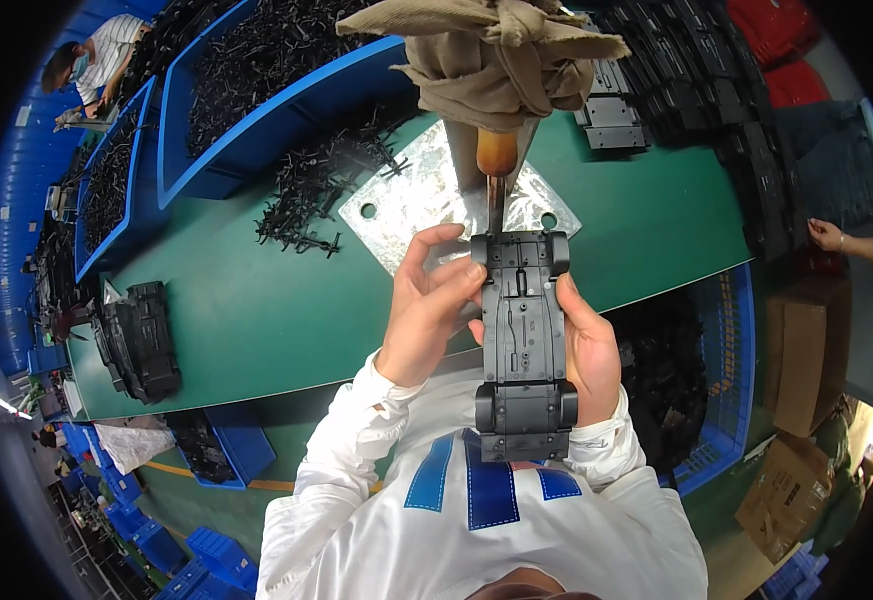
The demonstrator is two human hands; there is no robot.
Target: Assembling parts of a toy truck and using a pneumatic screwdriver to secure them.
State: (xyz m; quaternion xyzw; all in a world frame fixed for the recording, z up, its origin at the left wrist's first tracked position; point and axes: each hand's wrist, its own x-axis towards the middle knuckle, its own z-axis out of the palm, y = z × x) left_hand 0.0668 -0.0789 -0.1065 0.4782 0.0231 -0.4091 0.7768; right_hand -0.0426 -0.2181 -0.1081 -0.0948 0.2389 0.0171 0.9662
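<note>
Upright in front of my chest is a black plastic toy car chassis [524, 330], long and flat, with rounded wheel pieces at its corners. My left hand [431, 305] pinches its upper left corner between thumb and fingers. Along the right side, my right hand [590, 345] grips it, thumb near the upper right wheel piece and fingers partly hidden behind. Just past the chassis's far end stands a metal rod with an orange-brown sleeve [497, 155], below a bundle of tan cloth [501, 60]. Whether rod and chassis touch, I cannot tell.
The green table [226, 320] bears a shiny metal plate [396, 210], loose small black parts [306, 190] and stacked black chassis [136, 340]. Blue bins [286, 110] of black parts stand far left. A blue crate [736, 370] and another person's hand [824, 235] are at right.
</note>
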